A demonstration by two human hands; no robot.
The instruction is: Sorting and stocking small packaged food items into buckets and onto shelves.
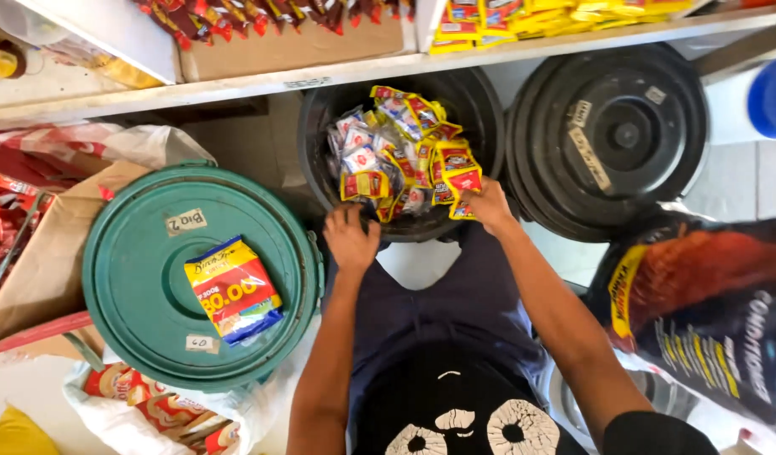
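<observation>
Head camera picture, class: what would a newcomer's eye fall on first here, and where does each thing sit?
First, the open black bin at top centre, heaped with red and yellow sachets; the right hand pinches some at its near rim while the left hand grips that rim. Next, the green bin lid at left, with a yellow, red and blue packet lying flat on it. A shut black lid sits at upper right.

two hands (352, 238), three round bins (198, 278), one lone snack packet (233, 289)
</observation>
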